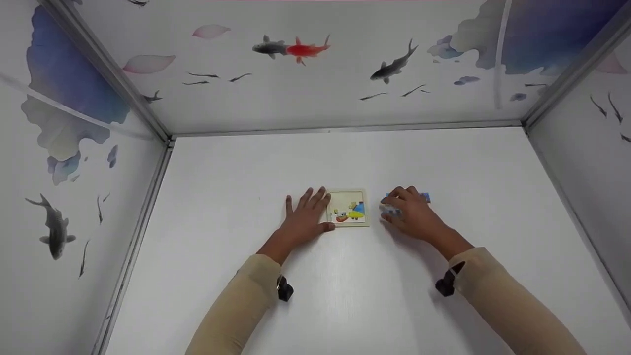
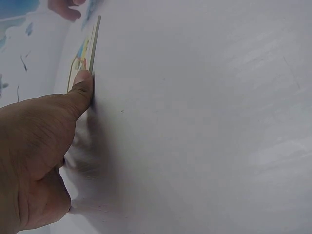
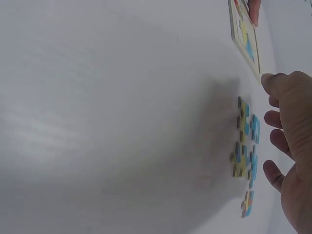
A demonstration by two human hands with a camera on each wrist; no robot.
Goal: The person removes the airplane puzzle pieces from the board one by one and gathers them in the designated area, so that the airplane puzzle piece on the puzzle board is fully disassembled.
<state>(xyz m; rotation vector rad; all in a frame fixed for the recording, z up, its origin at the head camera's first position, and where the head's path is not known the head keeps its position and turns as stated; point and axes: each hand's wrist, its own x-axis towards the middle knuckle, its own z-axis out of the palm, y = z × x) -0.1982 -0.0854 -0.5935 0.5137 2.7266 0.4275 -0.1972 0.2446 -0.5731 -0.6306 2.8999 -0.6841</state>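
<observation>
A small wooden puzzle board with a pale rim lies on the white table, its lower part filled with coloured pieces. My left hand rests at the board's left side with fingers spread. In the left wrist view, its thumb touches the board's edge. To the right, my right hand is over several loose blue and yellow jigsaw pieces, partly covering them in the head view. The right wrist view shows its fingers loosely bent above the pieces, with nothing visible between them.
The white table is bounded by a back wall and side walls printed with fish and blue washes. Metal strips run along the table's edges. A small black device sits at each wrist.
</observation>
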